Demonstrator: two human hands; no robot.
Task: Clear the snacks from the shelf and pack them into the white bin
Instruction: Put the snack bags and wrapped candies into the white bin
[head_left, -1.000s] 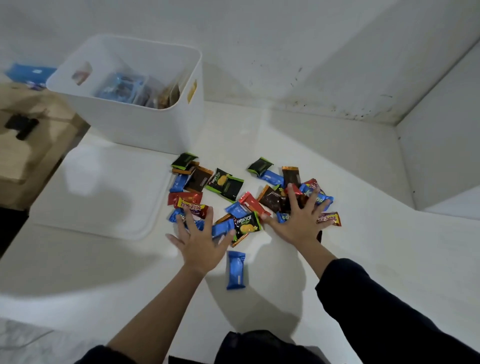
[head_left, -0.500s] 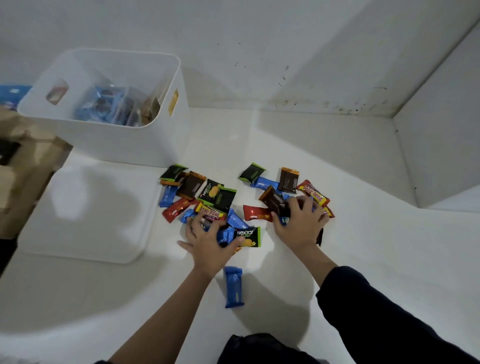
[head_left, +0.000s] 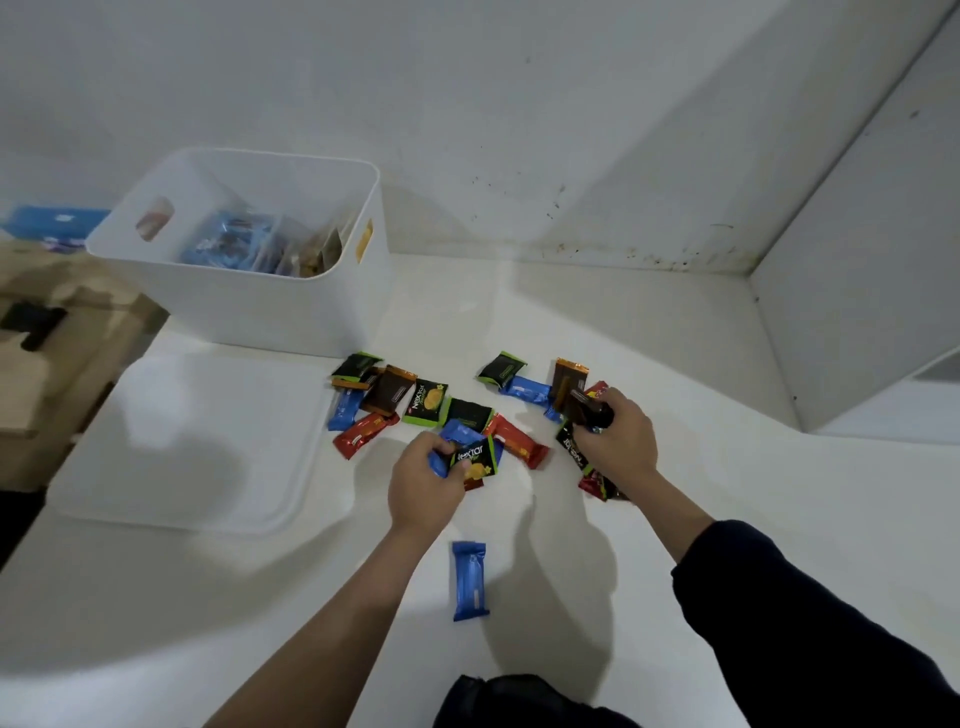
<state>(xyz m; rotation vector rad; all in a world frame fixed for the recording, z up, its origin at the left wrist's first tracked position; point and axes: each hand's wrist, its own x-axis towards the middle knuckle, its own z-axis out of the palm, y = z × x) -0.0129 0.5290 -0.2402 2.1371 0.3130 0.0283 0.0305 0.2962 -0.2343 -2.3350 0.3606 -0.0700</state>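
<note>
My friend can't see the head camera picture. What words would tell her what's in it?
Two hands grab snack packets from a pile on a white shelf: the left hand grips several, the right hand a bunch. A white bin, partly filled, stands behind; one blue packet lies alone nearer.

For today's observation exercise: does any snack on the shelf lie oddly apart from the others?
Yes. One blue bar lies alone between the forearms, nearer the person than the pile, which both hands are gathering.
</note>
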